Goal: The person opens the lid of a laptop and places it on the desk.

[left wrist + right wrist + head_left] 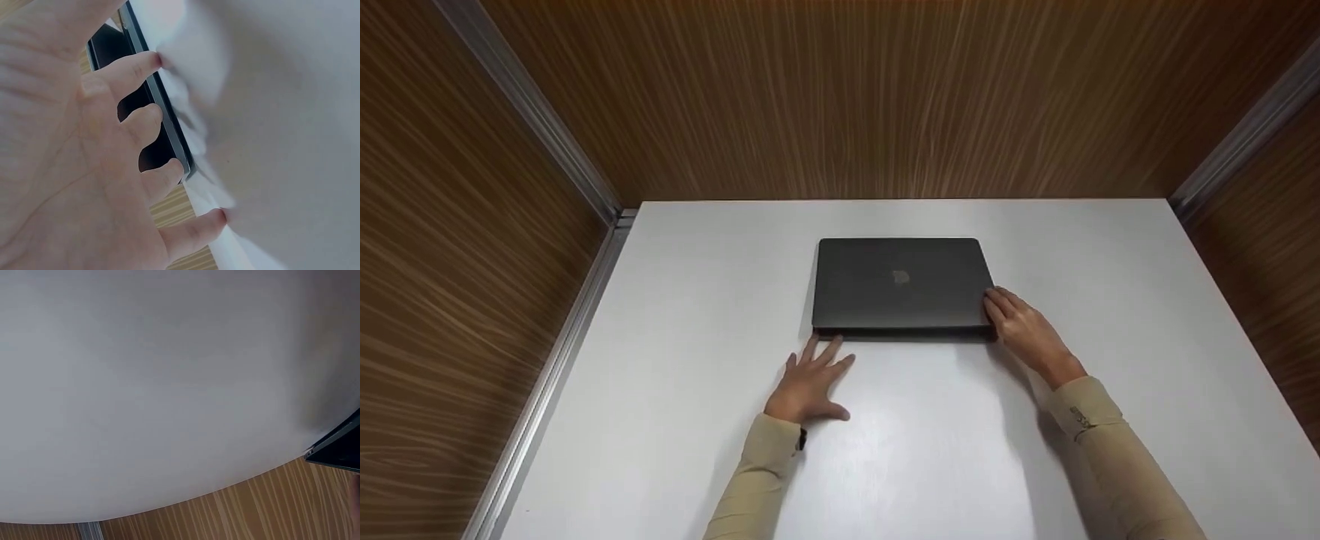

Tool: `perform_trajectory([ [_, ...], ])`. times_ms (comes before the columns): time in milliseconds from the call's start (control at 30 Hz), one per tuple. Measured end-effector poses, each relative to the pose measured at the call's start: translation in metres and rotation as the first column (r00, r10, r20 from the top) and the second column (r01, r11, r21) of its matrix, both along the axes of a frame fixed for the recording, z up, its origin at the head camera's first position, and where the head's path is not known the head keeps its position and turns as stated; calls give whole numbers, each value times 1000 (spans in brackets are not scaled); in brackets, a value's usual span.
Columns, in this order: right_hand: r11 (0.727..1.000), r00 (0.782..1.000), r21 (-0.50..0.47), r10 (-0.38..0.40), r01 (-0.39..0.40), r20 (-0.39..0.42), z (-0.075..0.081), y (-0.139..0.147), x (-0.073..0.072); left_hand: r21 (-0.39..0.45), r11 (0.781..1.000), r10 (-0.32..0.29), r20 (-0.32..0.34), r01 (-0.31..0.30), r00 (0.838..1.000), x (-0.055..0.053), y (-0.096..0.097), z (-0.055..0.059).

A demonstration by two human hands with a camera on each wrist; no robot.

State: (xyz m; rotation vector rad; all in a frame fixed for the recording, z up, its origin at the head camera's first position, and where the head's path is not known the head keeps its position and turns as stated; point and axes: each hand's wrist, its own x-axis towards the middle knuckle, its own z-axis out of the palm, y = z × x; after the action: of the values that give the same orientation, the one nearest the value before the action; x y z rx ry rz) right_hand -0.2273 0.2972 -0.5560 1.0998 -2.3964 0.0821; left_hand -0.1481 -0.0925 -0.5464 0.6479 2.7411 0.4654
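A wood-grain back wall (840,97) fills the top of the frame, with a left wall (450,262) and a right wall (1275,247) closing in the sides; a metal rail (556,367) follows the tabletop's left border down to the lower left. My beige sleeves (1117,450) come up from the bottom, one left of centre, one lower right, shadows falling beside them.

The white tabletop (697,300) ends in a straight far edge above the middle. I have open surface left and right of the laptop (900,289), a strip behind it, and a wide stretch below it between my forearms.

The dark laptop lies just above the centre, its lid slightly raised along the near side. My left hand (804,386) is spread on the tabletop, fingertips at the laptop's near left corner. My right hand (1027,334) grips the near right corner, fingers bent over the lid's edge; my thumb is hidden there. The right wrist view catches only the partly opened wedge at its right edge.
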Motion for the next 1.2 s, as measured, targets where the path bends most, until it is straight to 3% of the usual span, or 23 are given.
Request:
perform_trajectory([
  [133, 999, 999, 6, -35, 34, 16, 3, 1, -1, 10, 1000, -3, -13, 4, 1000, -1, 0, -1],
  [400, 994, 984, -72, -65, 78, 165, 8, -5, -2, 15, 1000, 6, -22, -6, 1000, 1, -4, -2],
  [633, 988, 971, -111, -81, 108, 223, 9, -4, 2, -5, 1000, 3, -16, -3, 1000, 1, 2, 0],
  [933, 981, 931, -108, -115, 162, 347, 34, -7, -3, 3, 1000, 12, 2, -12, 1000, 0, 3, 1],
  [1200, 982, 934, -127, -85, 137, 348, 37, -7, -4, 3, 1000, 26, 9, -26, 1000, 0, 5, 2],
])
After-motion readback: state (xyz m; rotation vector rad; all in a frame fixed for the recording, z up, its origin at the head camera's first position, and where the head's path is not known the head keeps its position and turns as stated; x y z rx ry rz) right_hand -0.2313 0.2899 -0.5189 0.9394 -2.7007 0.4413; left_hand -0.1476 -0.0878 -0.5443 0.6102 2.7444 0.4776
